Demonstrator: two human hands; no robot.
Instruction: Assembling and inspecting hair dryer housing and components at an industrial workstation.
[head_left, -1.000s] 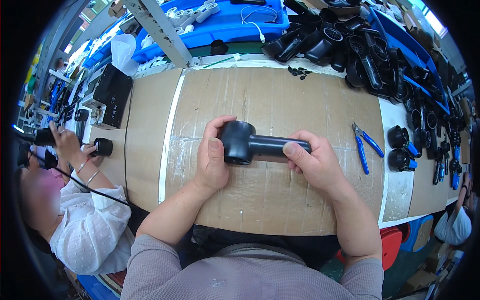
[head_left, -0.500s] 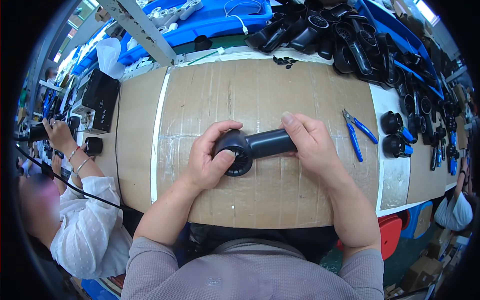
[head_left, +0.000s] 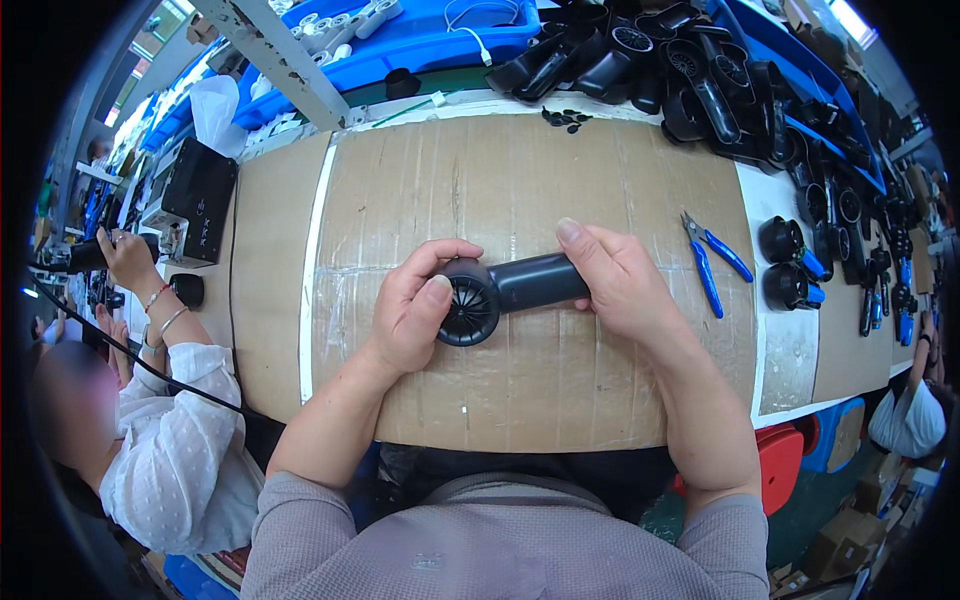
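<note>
A black hair-dryer-shaped housing (head_left: 535,282) with a round, vaned grille lies level between my hands, a little above the cardboard-covered bench. My left hand (head_left: 415,310) is closed round the round head, its thumb on the rim beside the grille and its fingers behind. The end of the handle is gripped by my right hand (head_left: 618,275), thumb on top; that end is hidden in the palm. To the right of my right hand lie blue-handled cutting pliers (head_left: 706,268), jaws pointing away from me.
Black housings (head_left: 690,80) are heaped at the far right by a blue bin. Two round black parts with blue cylinders (head_left: 790,288) stand at the right. Small black pieces (head_left: 566,120) lie at the back. A co-worker (head_left: 165,440) works at the left, near a black box (head_left: 190,200).
The housing has rolled slightly so its grille faces up more fully. My left thumb has shifted off the grille to the rim. My right hand keeps its hold on the handle.
</note>
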